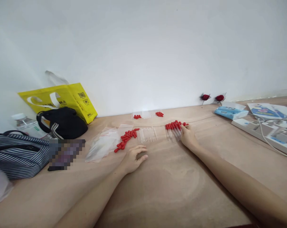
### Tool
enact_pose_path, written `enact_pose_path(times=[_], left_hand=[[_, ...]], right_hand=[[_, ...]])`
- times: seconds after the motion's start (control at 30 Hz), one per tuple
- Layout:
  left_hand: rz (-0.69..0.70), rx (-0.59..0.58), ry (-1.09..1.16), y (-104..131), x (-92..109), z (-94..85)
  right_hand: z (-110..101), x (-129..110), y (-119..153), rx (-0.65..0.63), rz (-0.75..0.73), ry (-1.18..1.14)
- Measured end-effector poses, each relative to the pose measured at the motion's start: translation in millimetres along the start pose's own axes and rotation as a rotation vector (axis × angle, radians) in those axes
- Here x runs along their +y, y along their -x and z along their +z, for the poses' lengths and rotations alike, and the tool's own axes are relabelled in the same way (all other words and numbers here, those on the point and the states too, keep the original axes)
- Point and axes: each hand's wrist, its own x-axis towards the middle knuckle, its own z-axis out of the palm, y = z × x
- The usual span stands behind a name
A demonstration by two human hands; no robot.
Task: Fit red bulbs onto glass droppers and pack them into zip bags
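Observation:
My right hand (pixel 188 135) has its fingers closed on a dropper at the right end of a row of glass droppers with red rubber bulbs (pixel 174 125). Their clear tubes point toward me. My left hand (pixel 133 159) lies low over the table, empty, thumb and fingers apart. Just beyond it is a curved pile of loose red rubber bulbs (pixel 126 138). Bare glass tubes (pixel 147 135) lie side by side between that pile and the dropper row. Left of the pile, clear zip bags (pixel 102 144) overlap in a flat stack.
Against the wall lie filled clear bags with red bulbs (pixel 159 114). On the left stand a yellow tote (pixel 86 104), a black pouch (pixel 65 122), a bottle (pixel 27 125) and a striped bag (pixel 20 155). On the right are a tissue pack (pixel 231 111), a power strip (pixel 254 128) and dark-red roses (pixel 205 97).

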Motion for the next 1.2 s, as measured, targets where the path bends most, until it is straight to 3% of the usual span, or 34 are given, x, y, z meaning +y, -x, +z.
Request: enact_pose_path(times=[0.17, 0.3, 0.4, 0.53, 0.67, 0.83, 0.93, 1.07, 1.2], left_hand=[[-0.311, 0.21, 0.277, -7, -6, -1.2], [-0.508, 0.277, 0.711, -12, -11, -8.6], [-0.551, 0.214, 0.905, -14, -15, -15.8], [-0.564, 0.175, 0.86, -16, -17, -21.2], [-0.554, 0.212, 0.863, -15, -16, -17.7], [-0.409, 0.458, 0.54, -14, -23, -10.0], [-0.389, 0.574, 0.412, -13, -31, -15.5], [-0.376, 0.647, 0.232, -10, -37, -32.2], [-0.311, 0.592, -0.317, -6, -36, -43.5]], right_hand=[[6, 4, 4, 0.009, -0.028, 0.014], [5, 5, 3, 0.014, -0.025, -0.004], [3, 5, 2, -0.001, -0.022, -0.001], [1, 1, 4, -0.062, -0.038, 0.021], [-4, -6, 6, -0.149, -0.005, 0.105], [-14, -17, 6, -0.156, 0.002, 0.199], [-19, -27, 7, -0.119, -0.048, 0.206], [-18, -48, 10, -0.138, -0.177, 0.163], [-9, -77, 10, -0.186, -0.24, 0.122]])
